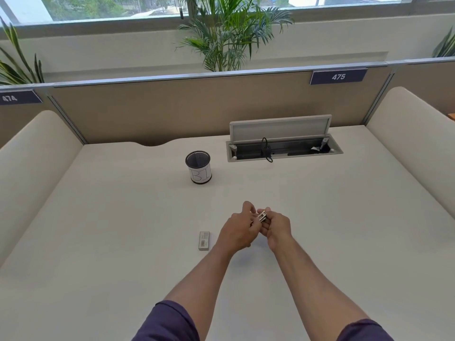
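Observation:
Both my hands meet above the middle of the white desk (123,217). My right hand (277,228) grips a small block of shiny metal strips (262,216), which look like staples. My left hand (237,228) reaches in from the left, its fingertips at the same block; the fingers hide the exact contact. A small grey box with a barcode label (204,240) lies flat on the desk just left of my left wrist. Farther back stands a black mesh cup (199,167) with a white paper label.
An open cable hatch (283,148) with its lid raised and a black cable inside sits at the back right. Padded dividers (29,173) flank the desk on both sides. A beige partition (172,112) closes the far edge, with plants behind it.

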A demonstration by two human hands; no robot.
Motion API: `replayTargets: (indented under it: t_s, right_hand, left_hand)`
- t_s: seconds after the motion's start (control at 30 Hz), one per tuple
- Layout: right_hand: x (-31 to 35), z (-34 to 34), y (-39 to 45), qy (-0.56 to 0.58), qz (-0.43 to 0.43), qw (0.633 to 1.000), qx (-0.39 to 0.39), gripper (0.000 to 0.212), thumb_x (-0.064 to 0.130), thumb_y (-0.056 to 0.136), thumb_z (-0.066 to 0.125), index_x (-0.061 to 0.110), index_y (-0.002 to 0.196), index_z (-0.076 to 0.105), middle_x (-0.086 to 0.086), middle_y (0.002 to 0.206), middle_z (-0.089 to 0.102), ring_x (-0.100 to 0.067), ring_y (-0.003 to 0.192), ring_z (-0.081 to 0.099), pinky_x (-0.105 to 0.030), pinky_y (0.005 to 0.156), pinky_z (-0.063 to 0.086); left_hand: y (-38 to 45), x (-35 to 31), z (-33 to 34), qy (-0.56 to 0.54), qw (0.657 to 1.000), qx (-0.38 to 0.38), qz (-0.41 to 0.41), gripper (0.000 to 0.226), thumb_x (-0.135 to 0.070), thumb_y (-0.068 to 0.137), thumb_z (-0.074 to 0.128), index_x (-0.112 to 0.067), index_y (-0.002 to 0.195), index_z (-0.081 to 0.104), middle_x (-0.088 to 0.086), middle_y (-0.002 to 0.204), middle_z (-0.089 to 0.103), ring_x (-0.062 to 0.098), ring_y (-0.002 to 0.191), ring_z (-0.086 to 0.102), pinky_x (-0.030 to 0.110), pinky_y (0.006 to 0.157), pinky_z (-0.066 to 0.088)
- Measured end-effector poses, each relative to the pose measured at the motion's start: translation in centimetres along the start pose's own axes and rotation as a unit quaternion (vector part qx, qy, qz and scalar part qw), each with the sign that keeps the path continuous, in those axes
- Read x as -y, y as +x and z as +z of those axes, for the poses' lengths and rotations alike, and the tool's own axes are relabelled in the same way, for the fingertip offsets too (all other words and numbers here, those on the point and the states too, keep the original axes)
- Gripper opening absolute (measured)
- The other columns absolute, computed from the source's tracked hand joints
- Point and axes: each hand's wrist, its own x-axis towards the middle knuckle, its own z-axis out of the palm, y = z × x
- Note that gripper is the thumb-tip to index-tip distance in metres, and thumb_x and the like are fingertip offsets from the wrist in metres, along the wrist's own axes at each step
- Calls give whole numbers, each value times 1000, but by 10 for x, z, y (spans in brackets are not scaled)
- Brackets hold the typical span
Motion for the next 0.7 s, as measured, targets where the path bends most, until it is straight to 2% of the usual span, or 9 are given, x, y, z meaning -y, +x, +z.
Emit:
replayTargets:
  t_s: [0.13,0.2,0.27,0.37,0.43,0.53,0.6,0.7]
  right_hand:
    - [2,-3,4,19,-7,999,-25,31,17,106,46,-3,96,67,-18,77,78,-26,68,78,-31,56,62]
    - [3,-8,8,26,-13,999,-35,31,16,107,44,-4,98,65,-20,77,78,-28,71,79,-34,61,62]
    - [4,-12,11,27,-16,999,-37,30,15,107,44,-5,100,64,-20,76,78,-28,71,79,-37,65,62]
    - [3,-15,13,17,-23,999,-27,31,17,107,45,-4,100,65,-19,80,79,-28,76,79,-38,71,62]
    - [7,-18,11,-31,-51,998,7,31,23,106,46,1,101,68,-16,91,80,-26,84,78,-38,76,62]
    - [21,-25,7,-183,-116,973,83,33,34,106,49,15,101,76,-2,106,80,-20,91,74,-33,75,56]
    - [31,-29,8,-227,-114,958,132,30,34,104,54,15,106,77,-5,109,79,-21,94,75,-32,76,53]
    - [37,-38,9,-260,-104,939,199,23,25,97,67,10,113,76,-12,108,78,-24,100,74,-31,81,55]
  left_hand:
    - [-2,0,2,-103,990,-10,-95,15,-34,85,43,-27,95,51,1,71,75,23,52,70,30,51,52]
    - [-2,2,-1,-167,977,29,-133,21,-28,81,45,-19,95,57,1,74,77,26,56,71,26,48,45]
    - [0,3,-4,-222,957,89,-162,32,-24,78,47,-11,104,61,4,80,79,27,53,67,24,45,39]
    - [3,6,-10,-257,931,161,-203,40,-25,81,51,-3,111,64,7,86,79,21,48,59,20,44,38]
    - [4,9,-14,-281,915,183,-224,37,-23,81,56,-1,110,66,8,85,77,19,50,56,22,48,39]
    - [6,17,-20,-310,913,167,-208,33,-5,82,62,-5,115,65,10,82,65,21,56,55,27,53,39]
    - [4,23,-21,-304,927,132,-176,32,0,87,61,-10,117,62,9,78,60,20,56,53,28,51,36]
    - [-1,30,-20,-278,950,75,-120,30,3,87,61,-13,112,65,1,73,59,13,54,52,19,43,36]
